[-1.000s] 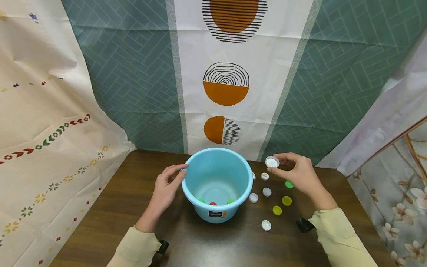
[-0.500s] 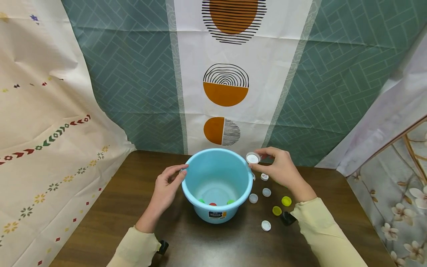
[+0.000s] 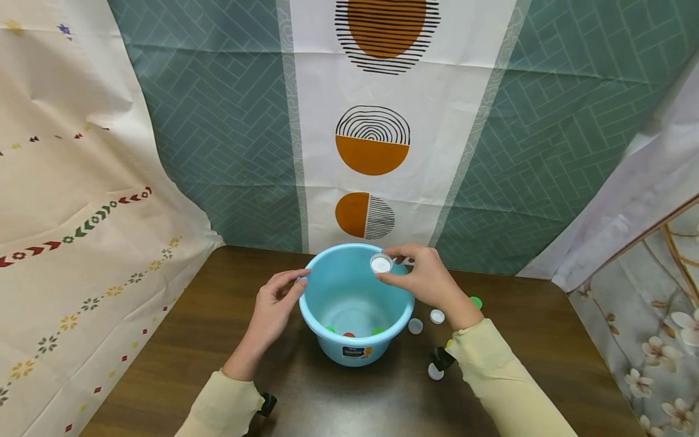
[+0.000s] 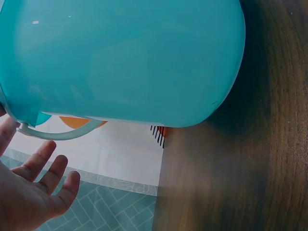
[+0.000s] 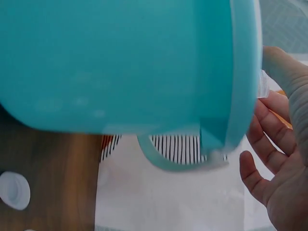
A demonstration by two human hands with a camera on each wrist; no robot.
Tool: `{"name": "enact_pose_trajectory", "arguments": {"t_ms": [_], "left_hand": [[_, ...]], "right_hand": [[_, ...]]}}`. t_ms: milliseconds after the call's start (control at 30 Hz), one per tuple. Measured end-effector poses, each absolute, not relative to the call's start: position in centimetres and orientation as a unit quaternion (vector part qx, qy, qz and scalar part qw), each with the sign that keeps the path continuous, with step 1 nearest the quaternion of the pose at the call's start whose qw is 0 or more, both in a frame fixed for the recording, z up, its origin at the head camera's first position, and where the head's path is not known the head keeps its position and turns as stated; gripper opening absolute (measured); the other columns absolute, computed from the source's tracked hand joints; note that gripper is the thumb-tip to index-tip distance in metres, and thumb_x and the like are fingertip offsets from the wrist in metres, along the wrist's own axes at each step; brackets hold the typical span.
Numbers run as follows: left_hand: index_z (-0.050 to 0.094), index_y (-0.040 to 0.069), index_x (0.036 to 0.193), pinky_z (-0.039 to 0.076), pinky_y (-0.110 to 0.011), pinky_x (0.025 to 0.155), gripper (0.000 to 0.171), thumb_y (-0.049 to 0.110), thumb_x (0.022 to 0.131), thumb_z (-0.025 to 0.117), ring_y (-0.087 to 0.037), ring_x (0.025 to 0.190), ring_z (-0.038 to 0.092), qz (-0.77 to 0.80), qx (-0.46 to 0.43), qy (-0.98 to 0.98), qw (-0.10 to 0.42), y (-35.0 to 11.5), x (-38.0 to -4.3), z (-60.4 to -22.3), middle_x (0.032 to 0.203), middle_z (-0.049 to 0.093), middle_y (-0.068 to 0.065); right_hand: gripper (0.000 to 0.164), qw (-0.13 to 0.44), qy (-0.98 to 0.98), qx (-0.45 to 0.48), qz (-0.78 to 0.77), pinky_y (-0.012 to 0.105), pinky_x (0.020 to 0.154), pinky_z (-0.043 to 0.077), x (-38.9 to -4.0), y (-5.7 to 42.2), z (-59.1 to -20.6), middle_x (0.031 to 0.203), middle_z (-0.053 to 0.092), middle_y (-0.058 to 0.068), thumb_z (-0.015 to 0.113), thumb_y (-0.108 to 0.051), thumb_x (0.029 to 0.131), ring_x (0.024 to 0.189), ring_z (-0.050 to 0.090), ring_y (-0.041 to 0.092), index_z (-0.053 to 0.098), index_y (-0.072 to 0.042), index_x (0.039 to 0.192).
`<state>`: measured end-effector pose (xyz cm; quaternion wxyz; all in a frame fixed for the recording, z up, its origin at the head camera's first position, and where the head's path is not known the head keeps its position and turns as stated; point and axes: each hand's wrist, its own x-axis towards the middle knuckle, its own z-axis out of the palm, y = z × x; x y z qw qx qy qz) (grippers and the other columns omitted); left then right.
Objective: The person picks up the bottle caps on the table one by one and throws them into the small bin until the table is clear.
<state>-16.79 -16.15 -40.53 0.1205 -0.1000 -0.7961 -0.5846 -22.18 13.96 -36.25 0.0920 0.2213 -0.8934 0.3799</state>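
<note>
Over the right part of the light blue bucket (image 3: pixel 355 358), my right hand (image 3: pixel 428 273) pinches a white bottle cap (image 3: pixel 381 263) between thumb and fingertips, its hollow side facing the head camera. The right wrist view shows only a sliver of that cap (image 5: pixel 263 84) past the bucket's rim. At the left side of the rim, my left hand (image 3: pixel 275 303) pinches the edge between thumb and forefinger; its other fingers (image 4: pixel 54 173) spread loosely below the handle (image 4: pixel 62 134). Inside the bucket lie a red cap (image 3: pixel 348 334) and green caps (image 3: pixel 378 331), partly hidden by the near wall.
Right of the bucket, loose caps lie on the dark wooden table (image 3: pixel 218 315): white caps (image 3: pixel 437 316) and a green cap (image 3: pixel 476 302). My right forearm covers part of that area. A patterned cloth (image 3: pixel 246 152) hangs behind the table.
My right hand has carried the white bottle cap leftward, from above the loose caps to over the bucket. The left hand stays at the rim.
</note>
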Motion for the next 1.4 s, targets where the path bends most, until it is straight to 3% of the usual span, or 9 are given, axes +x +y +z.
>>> {"name": "enact_pose_trajectory", "arguments": {"t_ms": [400,667,1400], "left_hand": [[0.065,0.012,0.118,0.047,-0.028,0.08,0.029,0.024,0.092,0.06,-0.017,0.111,0.051,-0.585,-0.094,-0.798,0.115,-16.2,-16.8,-40.5,0.122,0.059,-0.007],[0.066,0.013,0.117,0.047,-0.025,0.076,0.028,0.025,0.092,0.06,-0.015,0.106,0.052,-0.58,-0.09,-0.801,0.119,-16.1,-16.9,-40.5,0.121,0.06,-0.006],[0.065,0.013,0.117,0.045,-0.03,0.079,0.029,0.026,0.092,0.06,-0.014,0.106,0.051,-0.576,-0.089,-0.804,0.116,-16.1,-16.9,-40.5,0.12,0.06,-0.006]], "right_hand": [[0.046,0.074,-0.894,0.251,0.364,0.033,0.081,0.047,-22.2,11.0,-36.3,0.1,0.065,-0.015,0.078,-0.047,0.07,0.093,0.056,0.012,0.069,-0.025,0.109],[0.046,0.052,-0.895,0.258,0.36,0.03,0.078,0.047,-22.2,9.7,-36.3,0.097,0.065,-0.016,0.079,-0.047,0.069,0.094,0.057,0.013,0.069,-0.025,0.109],[0.044,0.037,-0.899,0.28,0.334,0.028,0.08,0.047,-22.5,7.8,-37.1,0.099,0.065,-0.018,0.078,-0.045,0.071,0.095,0.057,0.011,0.068,-0.026,0.11]]}}
